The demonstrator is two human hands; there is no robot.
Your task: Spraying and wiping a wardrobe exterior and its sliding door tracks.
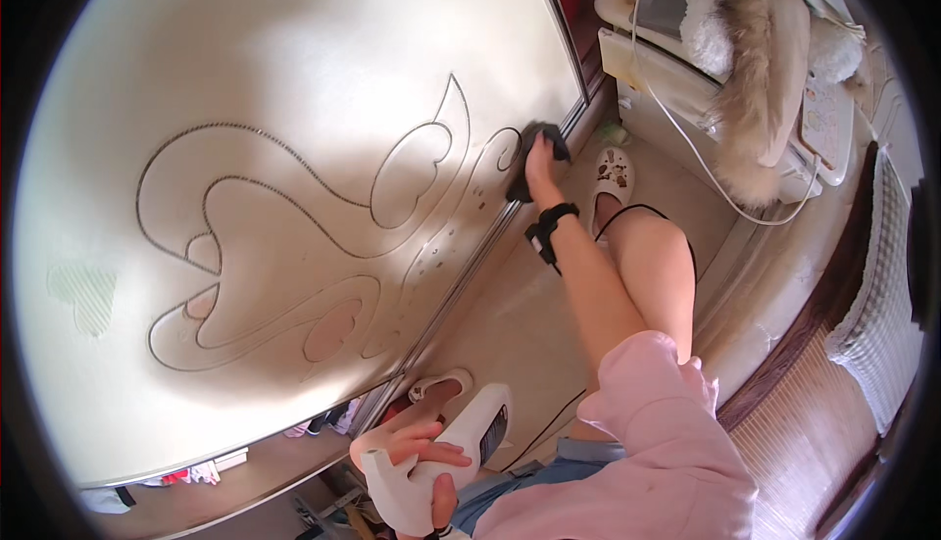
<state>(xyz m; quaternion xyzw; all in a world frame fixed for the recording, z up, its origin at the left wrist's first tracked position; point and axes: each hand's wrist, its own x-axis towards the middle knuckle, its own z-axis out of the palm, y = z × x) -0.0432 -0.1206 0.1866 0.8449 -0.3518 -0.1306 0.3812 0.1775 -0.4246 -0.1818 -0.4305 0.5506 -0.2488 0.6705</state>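
Observation:
My right hand [542, 165], with a black strap on its wrist, presses a dark cloth [523, 176] against the lower corner of a pale sliding wardrobe door [294, 47], close to its metal edge. Swan-like line patterns [290, 150] decorate the door's surface. Near the bottom of the view my left hand [426, 459] holds a white plastic spray bottle [459, 433], which bears a dark label. Its fingers wrap around the upper part, by the nozzle.
Metal door tracks [470, 261] run along the floor's edge. A white cabinet [662, 114] with furry items and a white cable [680, 132] stands at upper right. A bed with a woven mat [786, 408] lies at right. Clothes [195, 474] show inside the wardrobe.

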